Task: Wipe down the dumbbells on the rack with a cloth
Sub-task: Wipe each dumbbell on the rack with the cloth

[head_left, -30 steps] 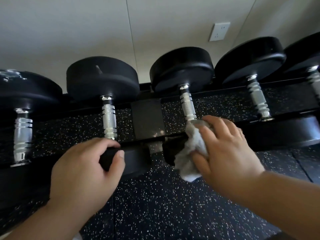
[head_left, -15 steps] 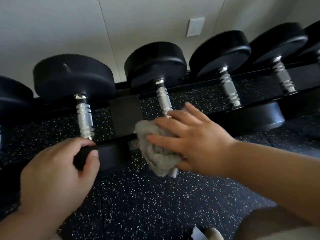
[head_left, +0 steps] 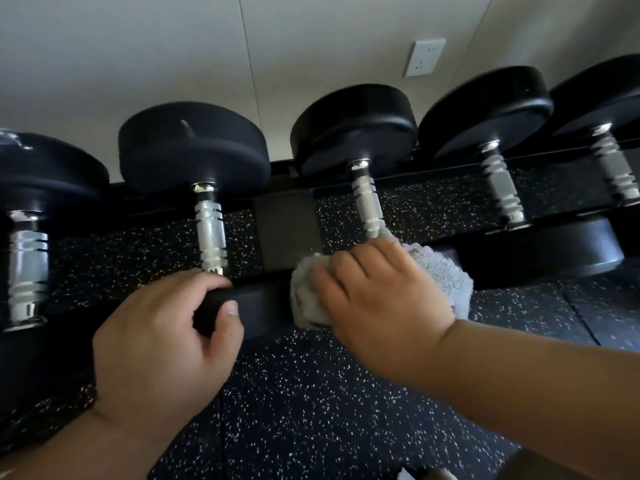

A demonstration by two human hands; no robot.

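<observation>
Nearest, the left hand [head_left: 162, 344] had its fingers curled over the near head of one dumbbell [head_left: 209, 230], thumb on its face, steadying it. Just beyond, the right hand [head_left: 384, 296] had its fingers bent over a bunched grey cloth [head_left: 450, 278], clamping it onto the near head of the next dumbbell [head_left: 367, 202] on the rack [head_left: 284, 230].

Judged best: firm pressure round the rim and face, then up the knurled handle.

That head lay almost wholly under cloth and hand — how clean it was, unreadable. The right thumb was hidden. The outermost dumbbells were cut off by the frame, and the handles were blurred.
</observation>
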